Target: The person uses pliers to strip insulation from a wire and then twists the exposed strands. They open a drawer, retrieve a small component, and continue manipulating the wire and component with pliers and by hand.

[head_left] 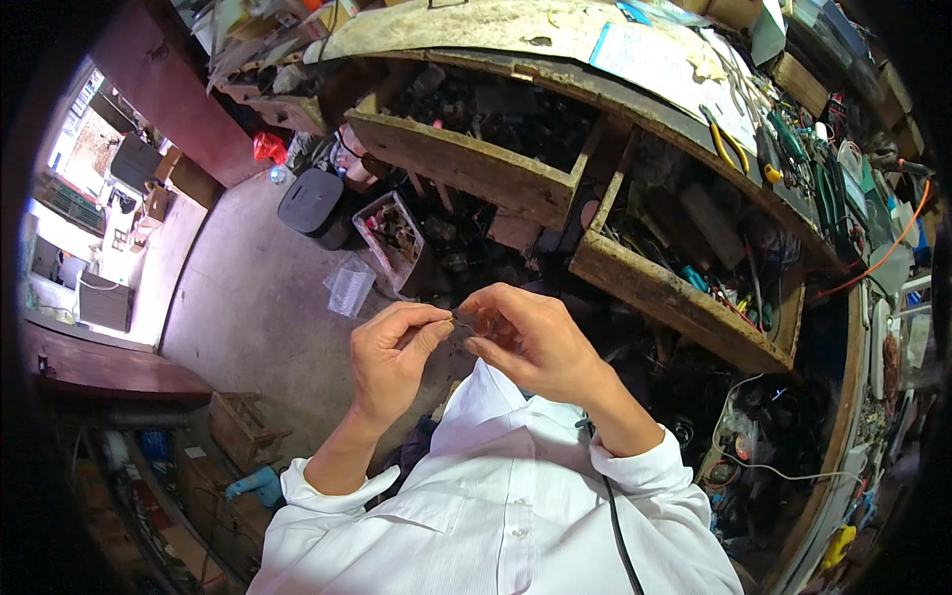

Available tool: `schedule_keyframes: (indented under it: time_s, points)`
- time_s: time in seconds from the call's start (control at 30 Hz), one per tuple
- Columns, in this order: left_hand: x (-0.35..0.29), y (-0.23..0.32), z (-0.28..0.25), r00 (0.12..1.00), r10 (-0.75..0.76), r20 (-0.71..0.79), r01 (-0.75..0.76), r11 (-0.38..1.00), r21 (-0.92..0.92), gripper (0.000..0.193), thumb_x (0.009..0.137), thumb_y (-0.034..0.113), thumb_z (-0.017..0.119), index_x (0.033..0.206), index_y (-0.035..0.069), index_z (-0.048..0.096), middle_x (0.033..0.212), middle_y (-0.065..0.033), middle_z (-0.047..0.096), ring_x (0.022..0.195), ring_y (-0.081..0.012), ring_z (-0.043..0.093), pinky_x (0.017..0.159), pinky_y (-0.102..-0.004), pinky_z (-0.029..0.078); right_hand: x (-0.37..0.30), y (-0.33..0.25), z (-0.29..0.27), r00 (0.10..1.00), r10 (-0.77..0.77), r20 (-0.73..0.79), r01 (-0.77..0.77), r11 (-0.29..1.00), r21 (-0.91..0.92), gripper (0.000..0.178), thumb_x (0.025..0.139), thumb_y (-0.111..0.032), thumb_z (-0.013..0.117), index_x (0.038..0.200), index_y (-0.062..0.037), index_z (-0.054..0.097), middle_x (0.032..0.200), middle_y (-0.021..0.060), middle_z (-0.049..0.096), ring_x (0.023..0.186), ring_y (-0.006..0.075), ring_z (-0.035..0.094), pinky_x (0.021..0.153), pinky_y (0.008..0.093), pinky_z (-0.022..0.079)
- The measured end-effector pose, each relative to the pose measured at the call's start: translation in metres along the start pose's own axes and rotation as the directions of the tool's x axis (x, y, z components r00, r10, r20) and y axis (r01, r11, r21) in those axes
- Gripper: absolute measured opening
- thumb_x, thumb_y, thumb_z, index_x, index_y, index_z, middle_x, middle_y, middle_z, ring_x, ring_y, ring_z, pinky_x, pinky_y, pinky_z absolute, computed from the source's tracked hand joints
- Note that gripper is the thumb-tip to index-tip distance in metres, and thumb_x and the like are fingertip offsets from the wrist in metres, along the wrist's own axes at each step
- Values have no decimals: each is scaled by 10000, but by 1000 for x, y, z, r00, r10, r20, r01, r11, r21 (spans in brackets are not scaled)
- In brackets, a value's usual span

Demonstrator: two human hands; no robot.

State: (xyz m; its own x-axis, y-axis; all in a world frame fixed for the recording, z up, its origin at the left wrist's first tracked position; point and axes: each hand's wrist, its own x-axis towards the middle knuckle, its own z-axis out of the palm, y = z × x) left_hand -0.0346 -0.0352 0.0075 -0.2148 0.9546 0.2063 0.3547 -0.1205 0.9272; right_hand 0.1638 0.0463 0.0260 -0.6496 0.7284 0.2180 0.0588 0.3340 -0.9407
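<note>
My left hand (390, 355) is closed in a pinch, thumb against forefinger, on a thin wire-like piece (464, 324). The piece is too fine to make out exactly; it reaches from those fingertips toward my other hand. My right hand (533, 337) is close beside it, fingers curved, with a gap between thumb and forefinger around the wire's free end. I see no clear grip there. Both hands are raised in front of my white shirt, above the floor and short of the drawers.
Two wooden drawers, one on the left (466, 164) and one on the right (684, 297), are pulled out, full of parts. Yellow-handled pliers (732, 147) lie on the workbench (446, 32). A dark bin (311, 201) and an open box (369, 238) stand on the floor.
</note>
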Motion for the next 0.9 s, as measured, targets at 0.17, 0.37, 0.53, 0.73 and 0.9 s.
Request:
schedule_keyframes:
  time_s: [0.17,0.37,0.53,0.73,0.9]
  points:
    - [4,5,-1,995,2,100,-9,998,67,70,908,-31,756,975,-49,767,964,-102,747,840,-142,717,739,-246,566,0,11,6,964,-253,-86,212,919,-333,177,855,-46,777,989,-10,668,852,135,640,674,281,649,584,359,525]
    - [6,2,-7,977,28,211,29,965,-260,87,894,-35,766,981,-36,771,913,-100,759,836,-143,719,751,-258,580,6,23,1,987,-97,-125,88,993,-75,114,870,-41,761,931,5,677,806,127,623,692,282,630,611,368,486]
    - [8,-20,-3,988,-71,140,139,810,-569,132,929,-37,740,1061,-39,755,936,-103,764,854,-160,735,790,-280,607,-4,25,14,985,-155,-72,153,987,-39,91,878,-31,745,941,-13,682,822,118,628,709,286,638,616,365,489]
    - [0,-9,9,983,-160,84,181,899,-399,131,947,-10,740,1073,-41,753,930,-100,761,844,-150,733,789,-268,601,2,3,-3,966,-257,-23,256,965,-62,103,864,-21,748,929,-11,669,830,119,633,733,312,644,626,380,497]
    - [2,-5,3,959,-164,232,242,900,-364,120,939,-7,752,1052,-46,757,939,-91,759,833,-147,733,772,-257,598,10,27,-2,976,-29,-216,39,998,41,87,903,-47,742,931,9,682,808,87,627,723,173,592,643,312,471]
